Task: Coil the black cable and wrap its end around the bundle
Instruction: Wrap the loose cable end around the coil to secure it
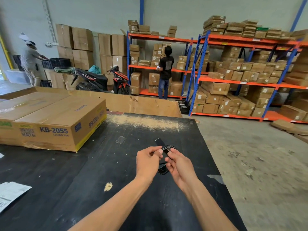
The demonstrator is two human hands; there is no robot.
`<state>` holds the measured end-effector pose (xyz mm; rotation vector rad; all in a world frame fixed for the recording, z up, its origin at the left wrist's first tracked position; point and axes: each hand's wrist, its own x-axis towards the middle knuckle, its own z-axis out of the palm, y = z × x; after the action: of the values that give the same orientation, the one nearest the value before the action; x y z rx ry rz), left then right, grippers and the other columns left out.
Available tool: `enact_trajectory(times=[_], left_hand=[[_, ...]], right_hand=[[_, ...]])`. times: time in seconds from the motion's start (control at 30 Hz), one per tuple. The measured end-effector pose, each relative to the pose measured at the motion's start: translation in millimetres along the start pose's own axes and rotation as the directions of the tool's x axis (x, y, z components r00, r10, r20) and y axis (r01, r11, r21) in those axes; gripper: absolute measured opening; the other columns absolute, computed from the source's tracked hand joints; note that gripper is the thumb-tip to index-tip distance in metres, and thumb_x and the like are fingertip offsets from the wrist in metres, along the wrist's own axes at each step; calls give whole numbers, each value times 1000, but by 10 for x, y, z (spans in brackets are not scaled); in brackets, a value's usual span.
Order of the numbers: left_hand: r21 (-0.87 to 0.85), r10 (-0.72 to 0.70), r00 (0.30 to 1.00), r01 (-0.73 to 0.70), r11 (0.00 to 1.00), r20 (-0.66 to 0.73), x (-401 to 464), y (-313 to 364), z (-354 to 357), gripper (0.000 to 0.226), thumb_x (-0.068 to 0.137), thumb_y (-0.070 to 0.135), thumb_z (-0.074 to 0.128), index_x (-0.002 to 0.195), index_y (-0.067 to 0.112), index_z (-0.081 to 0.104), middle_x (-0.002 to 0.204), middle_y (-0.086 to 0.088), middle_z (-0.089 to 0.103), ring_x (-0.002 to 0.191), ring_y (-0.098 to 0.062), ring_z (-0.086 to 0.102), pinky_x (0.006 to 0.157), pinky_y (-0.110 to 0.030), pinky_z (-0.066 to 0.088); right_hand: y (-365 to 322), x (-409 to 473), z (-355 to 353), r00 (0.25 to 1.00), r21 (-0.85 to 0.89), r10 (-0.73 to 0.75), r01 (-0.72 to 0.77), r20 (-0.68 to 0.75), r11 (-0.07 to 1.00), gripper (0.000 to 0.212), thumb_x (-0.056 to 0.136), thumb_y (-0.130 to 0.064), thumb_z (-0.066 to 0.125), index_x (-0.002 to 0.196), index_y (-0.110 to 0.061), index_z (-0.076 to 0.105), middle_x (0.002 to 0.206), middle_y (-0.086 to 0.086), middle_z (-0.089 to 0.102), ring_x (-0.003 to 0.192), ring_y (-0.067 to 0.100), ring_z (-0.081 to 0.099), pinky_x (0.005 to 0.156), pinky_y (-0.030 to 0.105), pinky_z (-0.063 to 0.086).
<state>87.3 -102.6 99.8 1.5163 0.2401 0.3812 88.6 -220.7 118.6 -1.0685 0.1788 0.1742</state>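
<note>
The black cable is gathered into a small flat bundle held between both hands above the black table. My left hand pinches the bundle's upper part with thumb and forefinger. My right hand grips the bundle from the right side, fingers curled around it. A loop of the cable sticks out below the hands, and its flat black end points up and away beyond the fingers. The middle of the bundle is hidden by my fingers.
A large cardboard box marked KB-2055 lies on the table's left. Papers lie at the near left edge. The table's right edge drops to the concrete floor. Beyond stand a motorbike, shelving with boxes, and two people.
</note>
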Motion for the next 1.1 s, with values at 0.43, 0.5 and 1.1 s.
enact_trajectory(times=[0.43, 0.5, 1.1], left_hand=[[202, 90, 993, -103, 974, 71, -96, 55, -20, 17, 89, 14, 67, 94, 25, 79, 78, 8, 77, 82, -7, 71, 76, -17, 50], [234, 109, 989, -131, 963, 104, -116, 49, -28, 19, 90, 13, 65, 98, 21, 80, 86, 7, 78, 87, -5, 71, 78, -15, 50], [280, 116, 961, -186, 942, 250, 66, 133, -160, 16, 82, 16, 72, 84, 29, 81, 76, 11, 78, 72, 0, 69, 64, -8, 47]], right_hand=[[-154, -81, -223, 671, -800, -490, 592, 556, -98, 19, 94, -7, 68, 111, -9, 75, 102, 7, 73, 84, 22, 71, 79, 39, 58], [-174, -81, -248, 594, -747, -470, 607, 653, -271, 20, 98, -9, 66, 115, -3, 73, 102, 13, 72, 84, 32, 71, 73, 48, 58], [-549, 51, -161, 619, -626, -190, 629, 762, -462, 16, 102, -25, 53, 112, -17, 63, 110, 1, 69, 102, 23, 63, 82, 37, 50]])
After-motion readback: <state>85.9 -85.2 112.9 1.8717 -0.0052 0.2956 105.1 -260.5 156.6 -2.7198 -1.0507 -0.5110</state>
